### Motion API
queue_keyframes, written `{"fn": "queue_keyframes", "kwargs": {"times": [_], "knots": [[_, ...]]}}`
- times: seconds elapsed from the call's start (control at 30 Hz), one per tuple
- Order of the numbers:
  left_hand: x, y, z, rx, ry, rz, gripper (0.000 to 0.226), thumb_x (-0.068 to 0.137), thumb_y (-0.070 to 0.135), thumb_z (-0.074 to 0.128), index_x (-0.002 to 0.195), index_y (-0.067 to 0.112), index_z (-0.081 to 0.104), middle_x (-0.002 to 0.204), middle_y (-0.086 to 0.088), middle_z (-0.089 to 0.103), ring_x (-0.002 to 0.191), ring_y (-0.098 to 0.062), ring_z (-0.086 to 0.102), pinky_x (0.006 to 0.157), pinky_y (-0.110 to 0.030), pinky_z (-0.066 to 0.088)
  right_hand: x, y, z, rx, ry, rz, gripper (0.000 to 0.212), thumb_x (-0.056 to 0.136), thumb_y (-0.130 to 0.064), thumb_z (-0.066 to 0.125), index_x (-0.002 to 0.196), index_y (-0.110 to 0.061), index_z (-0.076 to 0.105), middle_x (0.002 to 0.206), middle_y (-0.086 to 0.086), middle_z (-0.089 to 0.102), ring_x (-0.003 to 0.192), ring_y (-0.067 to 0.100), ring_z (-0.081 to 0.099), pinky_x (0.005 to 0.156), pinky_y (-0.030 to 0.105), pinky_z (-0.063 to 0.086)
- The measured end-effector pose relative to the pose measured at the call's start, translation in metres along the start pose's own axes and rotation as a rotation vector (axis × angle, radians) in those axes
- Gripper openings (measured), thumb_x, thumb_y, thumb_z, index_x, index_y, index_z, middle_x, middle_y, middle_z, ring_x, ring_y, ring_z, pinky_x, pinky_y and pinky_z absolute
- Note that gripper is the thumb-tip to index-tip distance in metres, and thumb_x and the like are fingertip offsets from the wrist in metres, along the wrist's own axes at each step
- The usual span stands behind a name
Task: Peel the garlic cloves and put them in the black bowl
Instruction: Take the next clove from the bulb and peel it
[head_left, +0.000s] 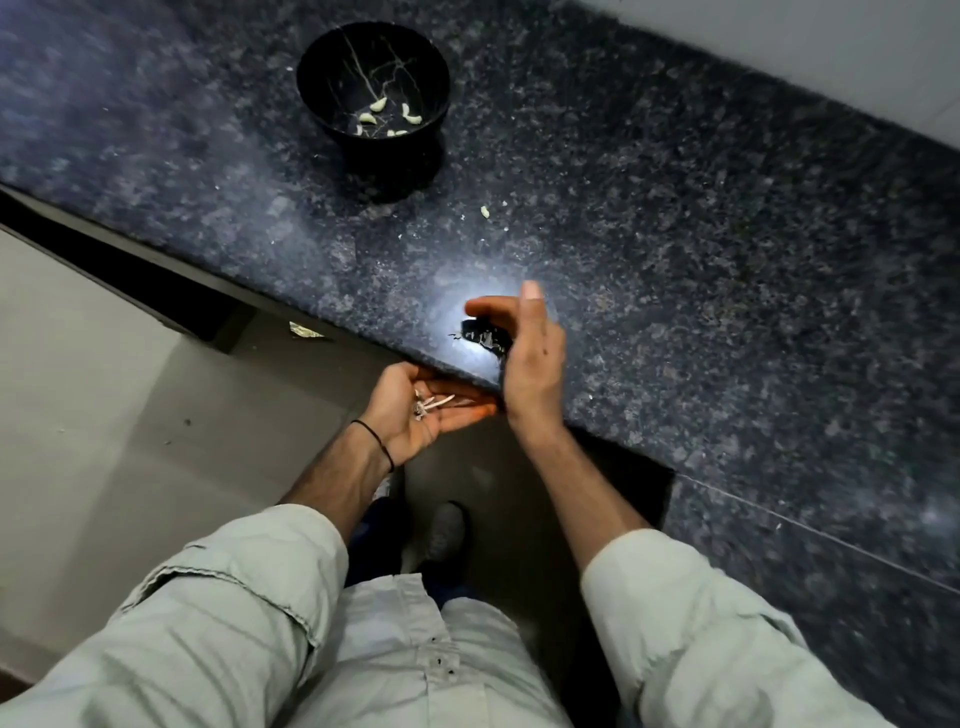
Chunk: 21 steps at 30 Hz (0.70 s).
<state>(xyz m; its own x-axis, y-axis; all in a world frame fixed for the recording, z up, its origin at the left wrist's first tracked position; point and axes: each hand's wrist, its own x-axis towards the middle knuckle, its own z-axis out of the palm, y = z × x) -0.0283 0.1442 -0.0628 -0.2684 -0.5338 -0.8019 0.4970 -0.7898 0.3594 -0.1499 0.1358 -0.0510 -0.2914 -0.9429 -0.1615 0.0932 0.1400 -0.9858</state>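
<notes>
The black bowl (373, 98) stands on the dark granite counter (675, 234) at the far side, with several peeled garlic cloves (378, 104) inside. One small pale clove piece (484, 211) lies on the counter to the right of the bowl. My left hand (421, 410) is cupped palm up just below the counter edge, with garlic skins (431, 404) lying in the palm. My right hand (524, 358) stands on edge at the counter's rim, fingers straight, beside a few skin scraps (480, 335) in a bright light spot.
The counter edge runs diagonally from upper left to lower right. Below it is a grey floor (104, 415) with a scrap of litter (306, 330). My shoe (441, 535) shows between my arms. A pale wall (831, 52) borders the counter at the upper right.
</notes>
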Motion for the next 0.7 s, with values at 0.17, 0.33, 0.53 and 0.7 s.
{"fn": "queue_keyframes", "kwargs": {"times": [0.17, 0.33, 0.53, 0.7], "knots": [[0.0, 0.002, -0.002, 0.014, 0.004, 0.008, 0.048, 0.099, 0.015, 0.021, 0.083, -0.001, 0.063, 0.066, -0.016, 0.07, 0.058, -0.028, 0.071, 0.052, -0.039, 0.061, 0.008, -0.007, 0.038, 0.044, -0.189, 0.047, 0.067, 0.107, -0.042, 0.029, 0.087, 0.003, 0.074, 0.086, 0.019, 0.075, 0.083, 0.039, 0.072, 0.082, 0.057, 0.058], [0.0, 0.005, -0.004, 0.022, 0.024, -0.003, 0.047, 0.097, 0.015, 0.025, 0.097, -0.014, 0.063, 0.085, -0.032, 0.071, 0.072, -0.045, 0.071, 0.063, -0.048, 0.062, 0.044, -0.017, 0.021, 0.082, -0.172, 0.061, 0.062, 0.106, -0.038, 0.038, 0.087, 0.011, 0.071, 0.085, 0.028, 0.072, 0.078, 0.047, 0.069, 0.076, 0.054, 0.059], [0.007, 0.003, -0.009, 0.063, -0.001, 0.027, 0.048, 0.099, 0.017, 0.023, 0.1, -0.007, 0.065, 0.086, -0.025, 0.073, 0.075, -0.036, 0.074, 0.066, -0.045, 0.063, 0.03, -0.016, 0.024, -0.137, -0.432, 0.068, 0.061, 0.106, -0.041, 0.037, 0.089, 0.005, 0.074, 0.084, 0.018, 0.075, 0.079, 0.029, 0.073, 0.072, 0.033, 0.059], [0.005, -0.002, -0.007, 0.087, -0.07, 0.156, 0.057, 0.101, 0.051, 0.038, 0.059, 0.034, 0.073, 0.063, 0.017, 0.067, 0.058, 0.0, 0.065, 0.054, -0.019, 0.054, -0.021, -0.008, 0.035, -0.105, -0.487, 0.123, 0.064, 0.108, -0.036, 0.033, 0.083, 0.006, 0.074, 0.081, 0.018, 0.074, 0.077, 0.023, 0.071, 0.079, 0.03, 0.055]]}}
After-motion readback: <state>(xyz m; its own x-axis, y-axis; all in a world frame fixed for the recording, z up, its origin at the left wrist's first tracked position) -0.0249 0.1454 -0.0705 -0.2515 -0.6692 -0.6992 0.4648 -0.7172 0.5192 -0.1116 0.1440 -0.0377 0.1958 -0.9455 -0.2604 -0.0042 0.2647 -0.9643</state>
